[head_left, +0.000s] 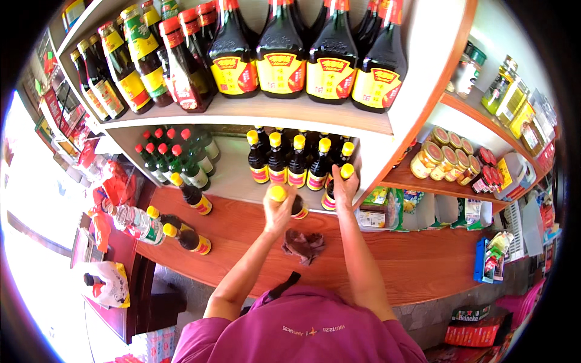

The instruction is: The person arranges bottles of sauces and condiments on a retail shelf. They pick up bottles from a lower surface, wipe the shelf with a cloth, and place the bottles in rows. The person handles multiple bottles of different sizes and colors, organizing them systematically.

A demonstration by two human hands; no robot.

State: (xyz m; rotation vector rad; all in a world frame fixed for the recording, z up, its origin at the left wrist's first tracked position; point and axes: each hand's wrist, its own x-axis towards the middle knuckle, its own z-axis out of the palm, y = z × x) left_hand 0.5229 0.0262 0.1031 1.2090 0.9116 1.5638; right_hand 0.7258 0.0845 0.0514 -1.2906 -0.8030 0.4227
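Observation:
My left hand [278,211] grips a dark sauce bottle [298,209] with a yellow cap, above the front of the wooden counter. My right hand [346,187] is around another yellow-capped bottle [328,199] at the right end of the lower shelf. Rows of matching bottles [297,168] stand upright on that shelf, just behind my hands. A crumpled brown cloth [303,246] lies on the counter between my forearms. Several more yellow-capped bottles [196,199] stand on the counter to the left.
Green bottles with red caps [174,159] fill the lower shelf's left part. Large sauce bottles [281,59] line the shelf above. A clear plastic bottle [138,222] lies at the counter's left end. Jars [442,159] and a plastic tub [379,213] are at the right.

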